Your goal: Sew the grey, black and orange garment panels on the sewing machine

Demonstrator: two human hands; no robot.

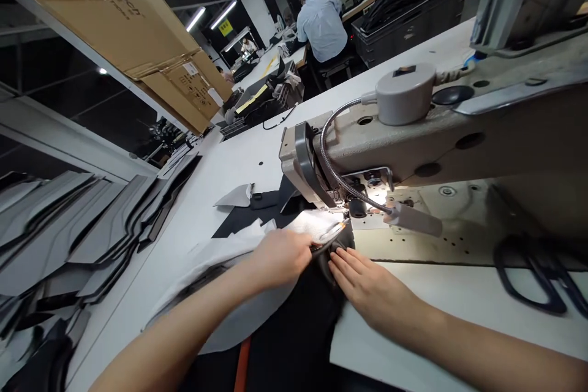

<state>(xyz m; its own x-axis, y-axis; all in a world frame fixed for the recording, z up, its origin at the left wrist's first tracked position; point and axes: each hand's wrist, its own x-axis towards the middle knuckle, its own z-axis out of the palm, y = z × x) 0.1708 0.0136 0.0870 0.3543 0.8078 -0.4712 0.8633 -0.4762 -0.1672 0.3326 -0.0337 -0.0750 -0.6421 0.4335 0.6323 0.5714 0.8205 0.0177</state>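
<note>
Under the lit needle area of a sewing machine (337, 199) lies a layered piece of white mesh fabric (316, 225) with dark fabric (301, 312) below it. My left hand (282, 257) is closed on the edge of the white fabric, just left of the presser foot. Flat beside the needle, my right hand (367, 285) rests its stretched fingers on a dark fabric edge. White cloth hangs under my left forearm toward the table's front. An orange-red strip (242, 364) shows at the bottom. The left fingertips are partly hidden.
Black-handled scissors (528, 282) lie on the right of the machine bed. Stacks of grey cut panels (105, 226) line the left side. Cardboard boxes (138, 30) stand at upper left. A person in a light blue shirt (321, 24) sits farther back, near a dark bin (408, 18).
</note>
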